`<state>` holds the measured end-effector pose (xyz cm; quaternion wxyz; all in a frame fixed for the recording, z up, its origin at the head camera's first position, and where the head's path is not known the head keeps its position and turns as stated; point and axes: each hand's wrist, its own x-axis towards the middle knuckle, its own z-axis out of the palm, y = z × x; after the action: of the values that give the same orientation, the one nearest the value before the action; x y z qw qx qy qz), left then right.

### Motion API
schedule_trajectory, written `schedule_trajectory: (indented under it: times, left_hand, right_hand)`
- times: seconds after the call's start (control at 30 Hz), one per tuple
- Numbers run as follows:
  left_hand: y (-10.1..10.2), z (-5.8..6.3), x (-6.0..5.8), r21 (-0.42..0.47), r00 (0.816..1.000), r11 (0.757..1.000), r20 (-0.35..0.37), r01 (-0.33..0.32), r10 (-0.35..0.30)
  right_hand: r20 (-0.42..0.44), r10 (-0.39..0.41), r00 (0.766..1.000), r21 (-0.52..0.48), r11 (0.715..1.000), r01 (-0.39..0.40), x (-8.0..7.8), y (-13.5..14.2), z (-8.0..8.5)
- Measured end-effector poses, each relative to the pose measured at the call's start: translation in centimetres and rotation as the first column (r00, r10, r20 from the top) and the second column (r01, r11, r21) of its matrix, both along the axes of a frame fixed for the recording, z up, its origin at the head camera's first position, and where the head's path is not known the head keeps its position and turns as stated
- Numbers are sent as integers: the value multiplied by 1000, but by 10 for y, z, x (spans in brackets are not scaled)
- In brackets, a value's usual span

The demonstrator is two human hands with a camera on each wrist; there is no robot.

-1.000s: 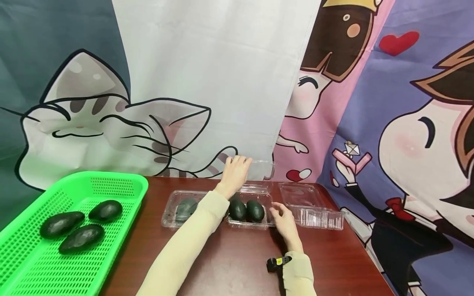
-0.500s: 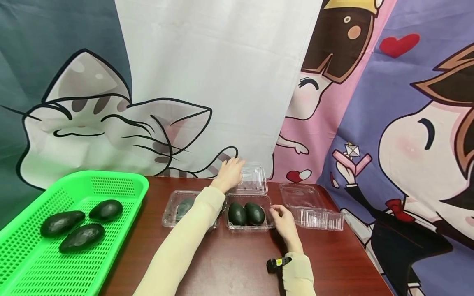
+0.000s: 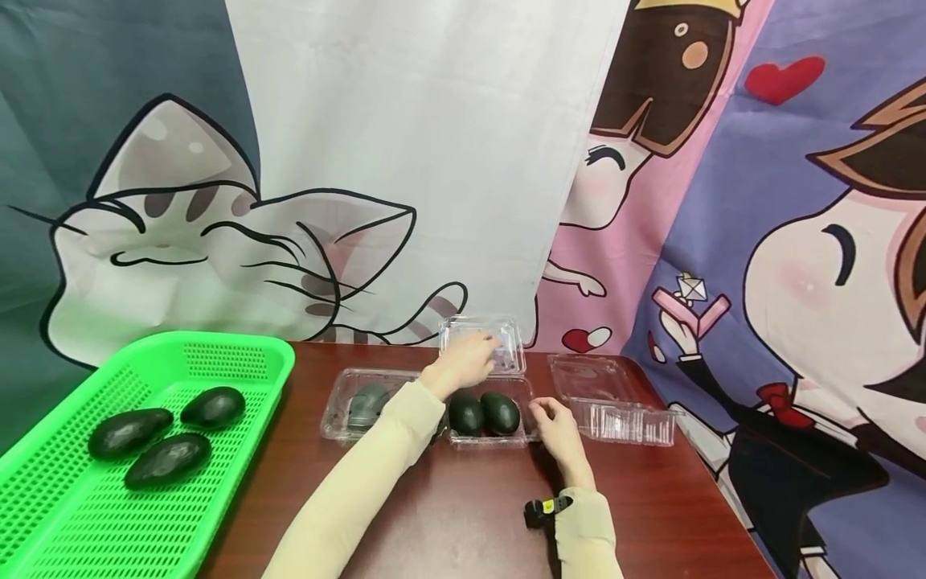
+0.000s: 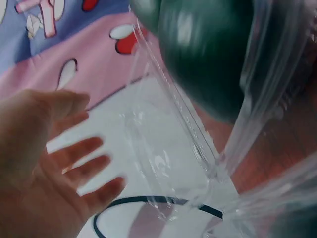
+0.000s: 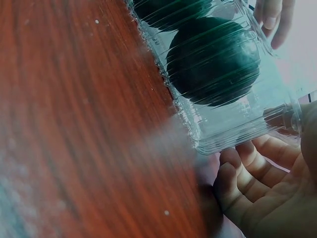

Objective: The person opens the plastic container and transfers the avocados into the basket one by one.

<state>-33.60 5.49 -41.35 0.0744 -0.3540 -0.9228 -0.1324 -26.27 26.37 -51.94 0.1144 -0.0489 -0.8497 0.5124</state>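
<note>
Landmark = box (image 5: 228,124), clear plastic, the one w/ 2 avos in it.

Cloth (image 3: 419,121): printed, hangs behind box. Table (image 3: 448,515): red-brown wood, under box. Basket (image 3: 282,362): green, well to L of box, 3 avos (image 3: 130,434) in it.

Box stands flat on table, betw. L box (image 3: 340,426) (just beside; fruit seen thru plastic, part hidden by sleeve) & R box (image 3: 629,425) (open, lid tipped back). Lid (image 3: 510,358) is up at far side of box, leaning back twd cloth.

Handling, est.: box thin-walled, prob. v. light, springy; walls likely dent if squeezed mid-panel, so best held at rim or corners. Lid prob. flexes & springs at hinge; take by free edge, near middle, steady the base meanwhile. Box avos (image 3: 501,414) look smooth, glossy: prob. firm, hefty for size, a bit slippery, bruisable; cup round widest part, no fingertip poking.

R hand (image 3: 555,430): at R end of box, seems to pinch rim, thumb thru-plastic on one side, other fingers bent agst outer wall. L hand (image 3: 466,359): above far edge of box, in front of lid; fingers spread apart, nothing held, L wrist view shows gap to lid.
</note>
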Motion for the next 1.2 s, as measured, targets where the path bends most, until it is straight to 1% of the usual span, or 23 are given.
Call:
schedule_trajectory:
  times: [0.1, 0.17, 0.27, 0.4, 0.5, 0.57, 0.63, 0.7, 0.8, 1.0, 1.2]
  left_hand:
    - [6, 1, 11, -54, 997, 996, 35, 77, -75]
    - [10, 2, 18, -98, 993, 990, 71, 103, -97]
    - [15, 1, 25, -160, 990, 979, 92, 123, -110]
    - [20, -4, 31, -227, 986, 962, 105, 154, -133]
    - [23, -11, 32, -260, 980, 947, 100, 190, -170]
    - [25, -16, 33, -274, 978, 940, 93, 203, -184]
    - [26, -21, 35, -292, 979, 934, 83, 205, -189]
    - [27, -24, 36, -307, 981, 932, 69, 193, -181]
    - [27, -29, 38, -318, 986, 933, 56, 167, -157]
    - [25, -35, 43, -308, 993, 944, 36, 121, -115]
    - [25, -42, 44, -316, 997, 946, 0, 76, -80]
  right_hand:
    - [-3, -5, 1000, 14, 1000, 5, -1, 2, 3]
    - [-3, -11, 1000, 25, 1000, 11, -1, 3, 4]
    - [3, -16, 1000, 19, 1000, 16, 0, 4, 4]
    - [27, -14, 1000, -10, 1000, 14, 0, 5, 1]
    - [49, -7, 999, -46, 999, 9, 1, 7, 1]
    - [55, 0, 998, -72, 997, 4, 2, 7, 1]
    - [57, 9, 998, -93, 996, -4, 2, 7, 1]
    - [58, 16, 998, -104, 994, -10, 3, 6, 1]
    - [65, 21, 998, -100, 995, -15, 3, 6, 1]
    - [65, 16, 998, -110, 994, -9, 3, 4, 1]
    - [53, 19, 998, -109, 994, -13, 2, 0, -1]
